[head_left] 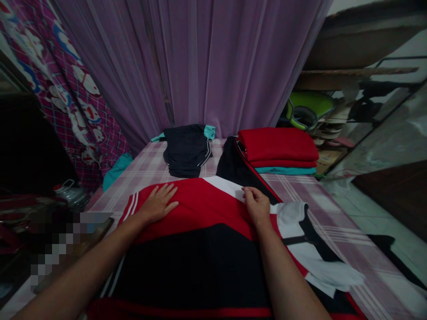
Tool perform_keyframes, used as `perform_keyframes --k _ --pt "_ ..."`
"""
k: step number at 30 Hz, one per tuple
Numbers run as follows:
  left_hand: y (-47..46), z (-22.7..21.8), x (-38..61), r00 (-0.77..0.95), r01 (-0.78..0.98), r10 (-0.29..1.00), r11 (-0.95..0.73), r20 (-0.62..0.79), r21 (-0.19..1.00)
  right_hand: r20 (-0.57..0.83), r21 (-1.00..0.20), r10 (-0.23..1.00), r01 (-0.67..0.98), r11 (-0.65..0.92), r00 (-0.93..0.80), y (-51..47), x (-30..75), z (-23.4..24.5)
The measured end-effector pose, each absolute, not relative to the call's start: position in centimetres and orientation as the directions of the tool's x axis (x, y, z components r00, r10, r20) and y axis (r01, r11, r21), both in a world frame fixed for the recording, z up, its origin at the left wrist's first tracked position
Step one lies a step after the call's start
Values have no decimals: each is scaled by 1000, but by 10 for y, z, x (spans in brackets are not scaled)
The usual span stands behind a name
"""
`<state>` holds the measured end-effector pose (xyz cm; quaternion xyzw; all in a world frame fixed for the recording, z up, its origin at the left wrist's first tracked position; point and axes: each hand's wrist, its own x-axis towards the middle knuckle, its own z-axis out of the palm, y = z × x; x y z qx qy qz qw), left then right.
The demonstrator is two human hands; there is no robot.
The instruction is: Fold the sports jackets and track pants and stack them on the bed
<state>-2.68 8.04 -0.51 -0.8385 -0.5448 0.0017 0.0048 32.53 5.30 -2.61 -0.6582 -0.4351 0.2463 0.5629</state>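
Note:
A red, black and white garment [200, 231] lies spread on a surface covered with a pink checked cloth [140, 171]. My left hand [159, 203] rests flat and open on the red part near its striped left edge. My right hand [256, 205] sits on the garment's upper right, fingers curled in a pinch at the edge of the white panel. A white and black sleeve [313, 249] trails off to the right.
A dark folded garment [187, 151] lies at the back middle. A stack of folded red and teal clothes [280, 151] stands at the back right beside a black piece [233, 166]. A purple curtain [200, 62] hangs behind. Shelves [333, 111] stand to the right, tiled floor below.

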Motion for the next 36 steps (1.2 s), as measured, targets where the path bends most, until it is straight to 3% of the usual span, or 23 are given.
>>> perform_keyframes --k 2,5,12,15,17,19,21,23,25,28,32,34,36 --pt "78 -17 -25 394 919 918 -395 -51 -3 161 -953 857 303 6 489 53 325 -26" --pt "81 -28 -28 385 923 923 -385 -15 -5 181 -937 863 348 6 472 50 324 -26" --pt "82 -36 -33 393 919 918 -393 56 -7 346 -861 822 502 86 453 60 328 -21" --pt "81 -34 -31 391 920 919 -391 50 4 397 -792 787 610 34 472 86 342 -6" --pt "80 -31 -30 387 922 922 -387 36 16 306 -756 818 646 -101 486 106 350 7" --pt "79 -27 -28 378 925 926 -378 13 33 126 -719 874 650 -245 469 123 353 18" --pt "78 -24 -27 372 927 928 -372 -10 49 -3 -674 909 671 -309 416 133 350 27" --pt "78 -23 -26 371 927 928 -369 -19 62 -22 -670 935 689 -276 353 135 344 34" --pt "78 -23 -26 375 925 927 -374 -5 69 -32 -743 966 641 -194 255 125 339 42" --pt "78 -24 -27 380 922 925 -381 25 74 -164 -865 986 485 -129 -29 91 346 57" --pt "78 -25 -26 368 926 930 -367 6 86 -387 -863 786 491 -124 -482 30 384 73" --pt "79 -28 -28 371 924 928 -371 22 88 -428 -837 718 540 -87 -549 10 403 74" --pt "80 -32 -29 382 918 922 -386 62 87 -409 -805 775 591 -57 -482 7 411 69"
